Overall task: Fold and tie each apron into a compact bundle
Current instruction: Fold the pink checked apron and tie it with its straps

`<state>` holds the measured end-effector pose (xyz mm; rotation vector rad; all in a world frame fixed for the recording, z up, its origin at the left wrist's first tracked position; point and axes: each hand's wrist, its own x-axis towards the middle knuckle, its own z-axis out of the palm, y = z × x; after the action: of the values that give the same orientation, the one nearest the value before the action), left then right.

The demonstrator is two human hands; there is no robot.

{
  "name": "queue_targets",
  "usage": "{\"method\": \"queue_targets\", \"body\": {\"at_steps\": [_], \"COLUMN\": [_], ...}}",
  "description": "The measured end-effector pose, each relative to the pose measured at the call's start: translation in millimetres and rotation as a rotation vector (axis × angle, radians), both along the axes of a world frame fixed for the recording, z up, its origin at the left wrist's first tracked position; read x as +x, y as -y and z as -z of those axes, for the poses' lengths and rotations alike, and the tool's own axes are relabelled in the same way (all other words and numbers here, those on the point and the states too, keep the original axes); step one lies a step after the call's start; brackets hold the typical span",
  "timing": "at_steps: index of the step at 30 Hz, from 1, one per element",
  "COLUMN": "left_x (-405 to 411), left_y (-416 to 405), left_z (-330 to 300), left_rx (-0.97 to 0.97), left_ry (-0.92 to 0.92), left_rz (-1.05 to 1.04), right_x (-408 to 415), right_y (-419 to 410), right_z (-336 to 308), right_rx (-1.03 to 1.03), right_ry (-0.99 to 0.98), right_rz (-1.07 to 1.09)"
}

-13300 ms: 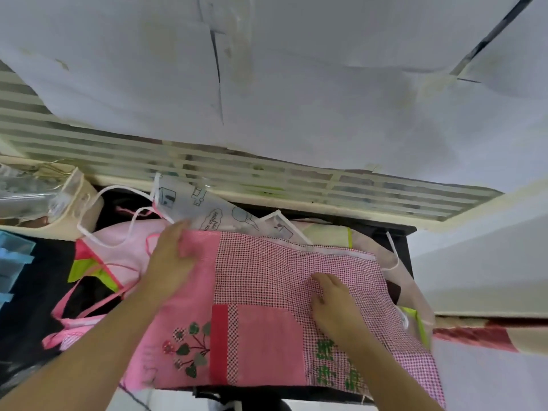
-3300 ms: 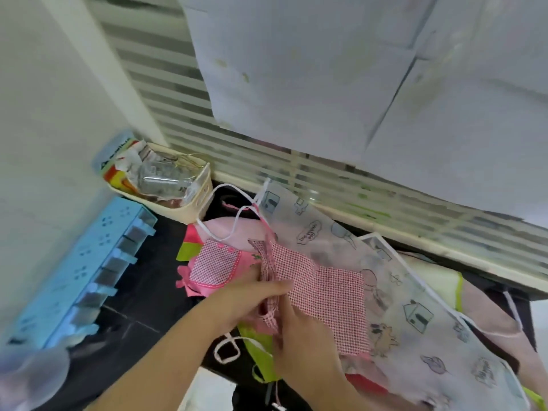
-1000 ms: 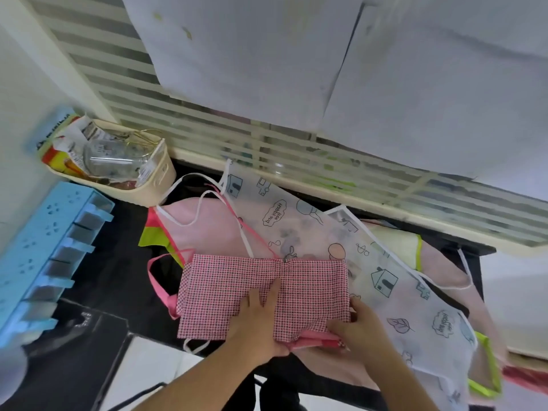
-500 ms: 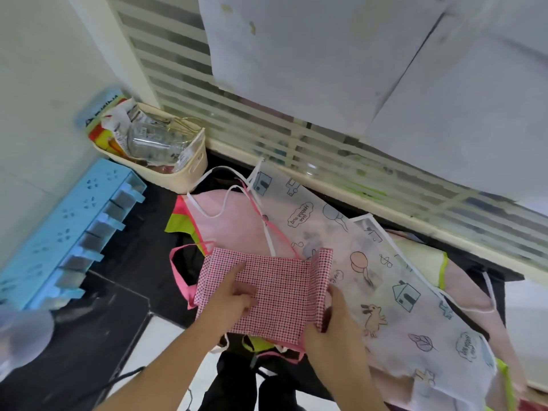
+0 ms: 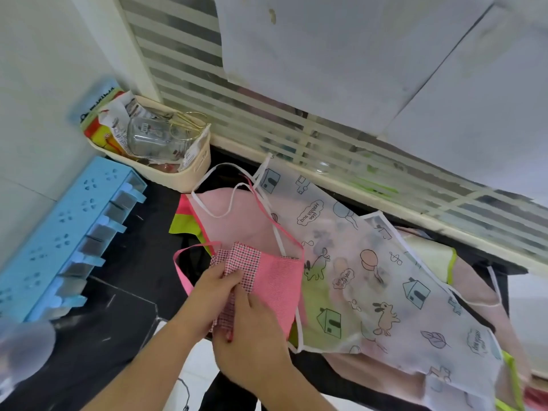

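Blue plastic rack (image 5: 68, 232) lies at far left on the dark tabletop (image 5: 139, 262), a cream basket (image 5: 189, 170) behind it. Left hand (image 5: 212, 295) pinches the checked edge of the folded pink gingham apron (image 5: 267, 277), fingers curled on the cloth. Right hand (image 5: 252, 330) grips its near edge, fingers clamped likewise. The apron sits at the tabletop's front edge, partly over a printed white apron (image 5: 370, 277). Risk: the pink strap (image 5: 181, 268) trails loose; the fold may spring open before tying, or the bundle may snag the aprons beneath.
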<state>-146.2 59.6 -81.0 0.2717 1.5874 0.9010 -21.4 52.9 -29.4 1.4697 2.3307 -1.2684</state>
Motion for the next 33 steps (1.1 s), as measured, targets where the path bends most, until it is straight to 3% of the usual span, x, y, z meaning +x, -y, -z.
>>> {"method": "queue_targets", "body": {"at_steps": [4,11,16,19,22,25,29,33], "left_x": [-18.0,-26.5,-25.5,-21.7,-19.9,-20.7,-18.0,-3.9], "left_y": [-3.7,13.8,19.6,20.5,21.1,22.7,26.4,25.6], "left_z": [6.6,30.4,35.3,32.2,35.1,44.5,49.6,38.7], "left_rx": [0.027,-0.115,-0.136,-0.07,-0.053,-0.092,-0.121,-0.037], "left_ry": [-0.175,-0.321,-0.479,-0.425,-0.413,-0.536,-0.727,-0.78], "left_rz": [0.092,0.137,0.167,0.101,0.11,0.211,0.305,0.338], "right_x": [24.9,61.9,66.0,62.4,63.2,67.7,79.8,94.3], "right_y": [-6.5,-11.7,-16.7,-27.1,-33.5,-41.2,-43.8,-47.6], "right_z": [15.7,51.2,61.4,55.3,58.1,55.6,56.2,51.5], "right_rx": [0.103,-0.073,-0.227,-0.389,-0.399,-0.377,-0.61,-0.452], "right_ry": [0.075,0.244,0.128,-0.01,-0.155,-0.199,-0.216,-0.241], "right_rz": [0.098,0.241,0.473,0.623,0.683,0.811,0.84,0.776]}}
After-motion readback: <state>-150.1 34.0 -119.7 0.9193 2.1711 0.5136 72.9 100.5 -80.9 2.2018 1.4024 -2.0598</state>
